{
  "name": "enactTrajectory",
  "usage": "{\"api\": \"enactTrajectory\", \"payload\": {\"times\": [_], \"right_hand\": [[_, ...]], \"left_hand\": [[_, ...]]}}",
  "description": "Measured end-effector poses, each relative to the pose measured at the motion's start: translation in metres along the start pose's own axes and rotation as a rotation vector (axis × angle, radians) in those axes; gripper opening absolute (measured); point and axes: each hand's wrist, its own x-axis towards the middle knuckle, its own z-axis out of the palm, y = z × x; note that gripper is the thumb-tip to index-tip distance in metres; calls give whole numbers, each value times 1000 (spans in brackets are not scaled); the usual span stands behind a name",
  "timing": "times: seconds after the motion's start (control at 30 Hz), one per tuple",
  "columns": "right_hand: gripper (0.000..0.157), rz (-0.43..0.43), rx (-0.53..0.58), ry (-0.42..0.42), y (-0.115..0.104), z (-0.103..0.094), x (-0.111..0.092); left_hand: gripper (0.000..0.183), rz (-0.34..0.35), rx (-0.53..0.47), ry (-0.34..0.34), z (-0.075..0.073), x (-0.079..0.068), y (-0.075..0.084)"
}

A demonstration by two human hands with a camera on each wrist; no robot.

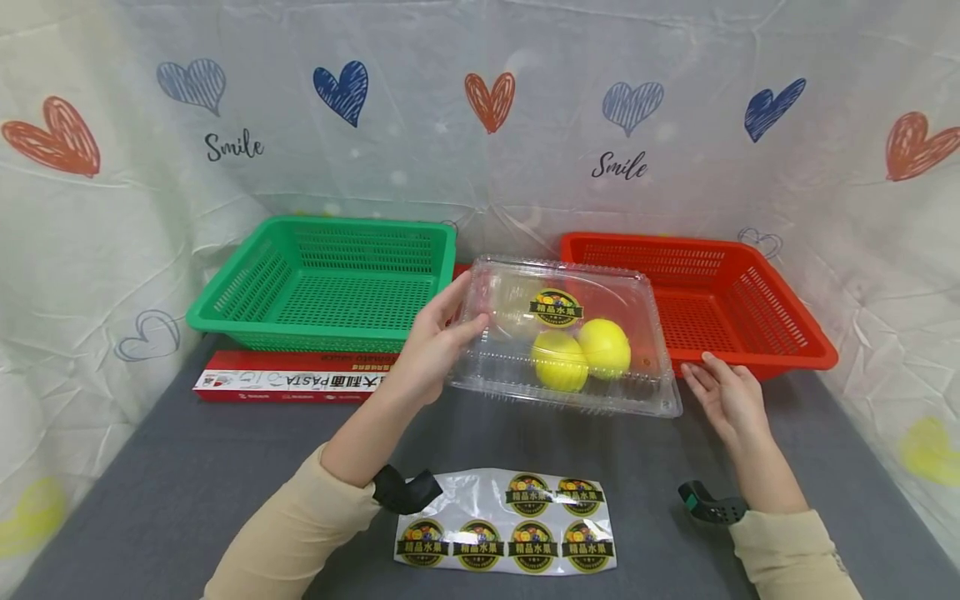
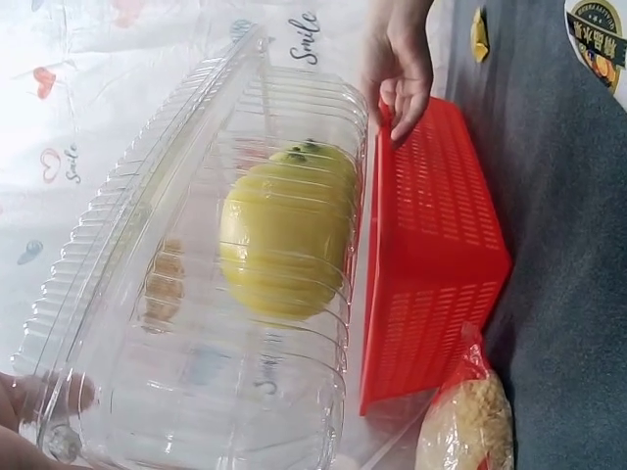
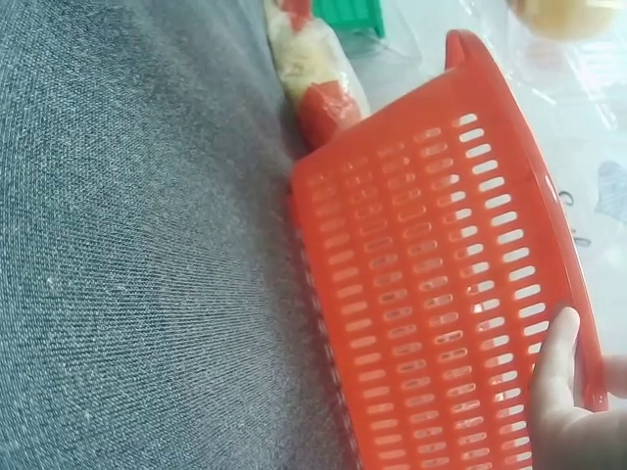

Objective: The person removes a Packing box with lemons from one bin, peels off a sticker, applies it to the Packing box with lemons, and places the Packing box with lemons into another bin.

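My left hand (image 1: pixel 431 342) grips the left end of a clear plastic fruit box (image 1: pixel 652 387), tilted above the table. Through its wall show two yellow fruits (image 1: pixel 606 348) and a paler round shape that is hard to make out. A round black-and-gold label (image 1: pixel 556 307) is stuck on the lid. In the left wrist view the yellow fruit (image 2: pixel 284 240) lies against the box's ribbed side. Over on the right, my right hand (image 1: pixel 731 404) pinches the front rim of a red basket (image 1: pixel 795 325). The right wrist view has the thumb (image 3: pixel 558 357) outside the slotted wall, with fingers over the rim.
A green basket (image 1: pixel 322 337) stands at the back left, behind a red-and-white pasta box (image 1: pixel 292 379). Near the front lies a sheet of round labels (image 1: pixel 480 508). Beside the red basket is a clear bag with pale contents (image 2: pixel 470 421). A printed cloth hangs behind.
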Motion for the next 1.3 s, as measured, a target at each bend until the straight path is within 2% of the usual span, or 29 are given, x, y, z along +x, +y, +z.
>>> {"api": "enactTrajectory", "payload": {"times": [0.13,0.43,0.67,0.9,1.1,1.3], "right_hand": [[47,9,26,1,-1,1,0],[38,32,58,-44,-3,-1,-1],[38,38,70,-38,-2,-1,-1],[39,40,48,-9,-2,2,-1],[43,33,43,2,-2,2,0],[41,35,48,-8,-2,0,-1]], "left_hand": [[60,-16,-9,14,4,8,1],[62,-17,-43,34,15,27,9],[62,15,-56,37,26,43,13],[61,3,-90,31,35,54,13],[61,-14,-73,50,41,66,9],[61,-31,-73,72,55,80,5]]}}
